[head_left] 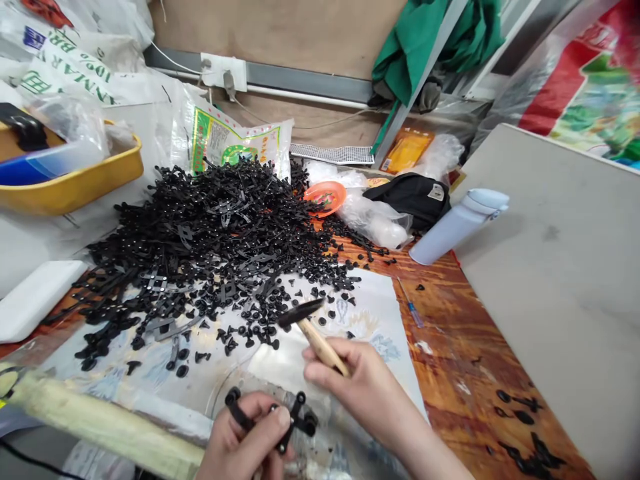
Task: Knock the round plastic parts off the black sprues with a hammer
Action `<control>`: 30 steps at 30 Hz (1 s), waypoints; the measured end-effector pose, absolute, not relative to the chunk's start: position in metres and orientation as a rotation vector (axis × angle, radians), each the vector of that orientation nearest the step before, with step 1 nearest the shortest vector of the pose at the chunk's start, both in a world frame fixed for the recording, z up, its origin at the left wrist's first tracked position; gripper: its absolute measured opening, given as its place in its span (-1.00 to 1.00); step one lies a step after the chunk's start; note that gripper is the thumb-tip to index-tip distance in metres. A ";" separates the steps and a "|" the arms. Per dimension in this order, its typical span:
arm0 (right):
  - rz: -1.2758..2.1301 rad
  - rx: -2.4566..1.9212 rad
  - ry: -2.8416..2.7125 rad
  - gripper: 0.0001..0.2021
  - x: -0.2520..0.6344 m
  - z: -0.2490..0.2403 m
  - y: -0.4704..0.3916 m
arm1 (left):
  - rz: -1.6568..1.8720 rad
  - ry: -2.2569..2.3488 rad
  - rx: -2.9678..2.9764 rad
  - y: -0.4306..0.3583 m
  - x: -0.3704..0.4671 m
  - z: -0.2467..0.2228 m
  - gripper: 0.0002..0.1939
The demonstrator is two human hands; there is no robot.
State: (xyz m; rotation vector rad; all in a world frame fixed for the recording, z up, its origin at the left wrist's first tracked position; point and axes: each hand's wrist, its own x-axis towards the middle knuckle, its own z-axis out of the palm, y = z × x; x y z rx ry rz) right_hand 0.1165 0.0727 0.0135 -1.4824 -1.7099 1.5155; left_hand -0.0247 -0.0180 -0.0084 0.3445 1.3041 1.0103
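Near the bottom centre, my left hand (253, 437) pinches a black plastic part (295, 423) with several arms and round knobs. My right hand (350, 377) is wrapped round the wooden handle of a small hammer (323, 347), to the right of and above my left hand. The hammer's dark head points up and left, raised off the sheet. Beyond both hands a large heap of black plastic parts (215, 227) covers the back of the work surface, with small loose black pieces (250, 327) scattered at its near edge over a pale sheet (385, 320).
A screwdriver (414, 310) lies right of the sheet on the wooden table (450, 333). Behind it stands a tilted light-blue bottle (457, 227). More black parts (533, 453) lie at the lower right. A yellow basket (75, 190) is at the left, a pale roll (105, 423) at the lower left.
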 end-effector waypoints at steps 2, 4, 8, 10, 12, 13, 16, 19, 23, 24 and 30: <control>1.164 -1.516 -1.916 -0.90 0.107 0.006 0.091 | 1.001 1.326 0.384 -0.013 -0.030 -0.011 -0.54; 1.036 -1.520 -1.999 -0.89 0.095 -0.002 0.107 | 1.000 1.347 0.389 -0.008 -0.034 -0.013 -0.53; 0.990 -1.496 -2.099 -0.88 0.085 -0.012 0.110 | 1.053 1.414 0.336 -0.002 -0.036 -0.012 -0.55; 0.999 -1.502 -2.124 -0.88 0.089 -0.015 0.100 | 1.071 1.437 0.299 -0.001 -0.035 -0.012 -0.55; 1.025 -1.533 -2.114 -0.89 0.096 -0.018 0.089 | 1.067 1.441 0.265 0.000 -0.034 -0.013 -0.57; 1.045 -1.551 -2.099 -0.91 0.100 -0.019 0.084 | 1.063 1.440 0.259 0.000 -0.034 -0.013 -0.57; 1.141 -1.576 -2.030 -0.96 0.110 -0.018 0.078 | 1.057 1.452 0.260 0.003 -0.031 -0.014 -0.59; 1.240 -1.566 -1.928 -0.96 0.121 -0.012 0.078 | 1.066 1.468 0.272 0.007 -0.027 -0.012 -0.59; 1.319 -1.506 -1.690 -0.79 0.140 -0.005 0.076 | 1.083 1.469 0.286 0.014 -0.024 -0.009 -0.62; 1.329 -1.483 -1.655 -0.78 0.144 -0.004 0.075 | 1.087 1.471 0.288 0.016 -0.023 -0.009 -0.63; 1.337 -1.473 -1.658 -0.78 0.152 -0.005 0.068 | 1.070 1.482 0.337 0.021 -0.021 -0.010 -0.64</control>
